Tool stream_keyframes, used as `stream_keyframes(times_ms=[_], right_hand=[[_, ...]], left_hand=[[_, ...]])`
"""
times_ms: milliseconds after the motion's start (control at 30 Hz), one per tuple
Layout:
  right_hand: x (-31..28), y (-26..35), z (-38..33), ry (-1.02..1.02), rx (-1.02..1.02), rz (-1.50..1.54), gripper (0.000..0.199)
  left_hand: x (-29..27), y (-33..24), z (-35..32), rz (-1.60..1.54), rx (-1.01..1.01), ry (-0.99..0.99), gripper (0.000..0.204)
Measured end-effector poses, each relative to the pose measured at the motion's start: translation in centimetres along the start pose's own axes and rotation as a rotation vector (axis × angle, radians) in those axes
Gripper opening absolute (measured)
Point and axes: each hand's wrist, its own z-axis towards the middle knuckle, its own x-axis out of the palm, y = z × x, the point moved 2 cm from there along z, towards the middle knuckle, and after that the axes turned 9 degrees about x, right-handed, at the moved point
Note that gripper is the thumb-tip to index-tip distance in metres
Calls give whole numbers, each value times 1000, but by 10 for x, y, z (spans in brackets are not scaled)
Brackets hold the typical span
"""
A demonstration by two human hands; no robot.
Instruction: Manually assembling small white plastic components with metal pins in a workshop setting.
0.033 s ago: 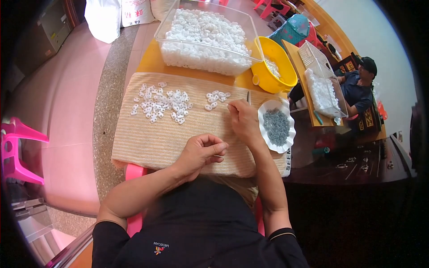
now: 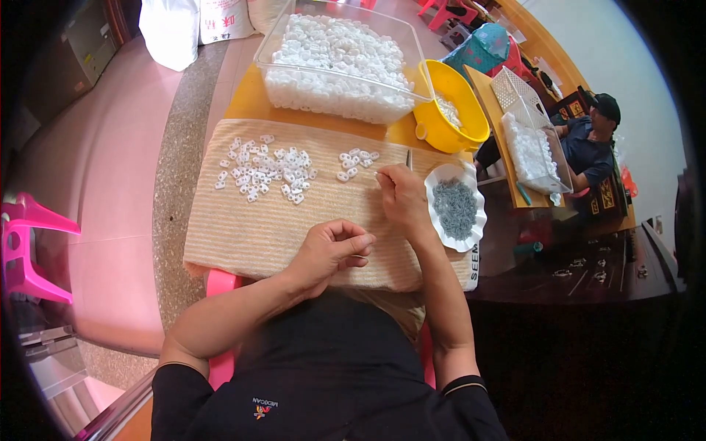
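Note:
My left hand [image 2: 331, 250] hovers over the near middle of the ribbed beige cloth [image 2: 243, 235], thumb pressed to the curled fingers; whatever it pinches is too small to make out. Farther right, my right hand [image 2: 403, 197] is closed with thumb and forefinger together, and its grip hides what is in it, if anything. Just beyond its fingertips lies a small group of white two-holed plastic pieces [image 2: 351, 173]. A larger loose pile of the same pieces [image 2: 287, 170] spreads over the cloth's left half. Right of my right hand, a white fluted dish [image 2: 476, 200] holds many small grey pieces [image 2: 454, 209].
Behind the cloth stands a clear plastic bin [image 2: 344, 110] full of white pieces, beside a yellow basin [image 2: 474, 131]. A thin dark tool [image 2: 409, 158] lies near the cloth's far edge. At right, a person [image 2: 592, 140] sits by another filled bin [image 2: 562, 165]. A pink stool [image 2: 33, 250] stands left.

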Motion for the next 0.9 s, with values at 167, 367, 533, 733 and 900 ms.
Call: stream_keyframes(times_ms=[167,367,533,733,900], right_hand=[[-8,-1,-5,43,-61,-24,7],[-25,35,-39,205,22,229,6],[-31,50,-63,198,-49,303,8],[-33,48,-72,177,-63,345,12],[-37,43,-74,216,-55,432,15]], left_hand=[[1,0,0,11,1,-12,9],[-2,-2,2,-105,73,-99,12],[-6,4,2,-121,84,-51,13],[-2,5,2,-107,72,-21,12],[0,1,-2,-89,57,-16,11]])
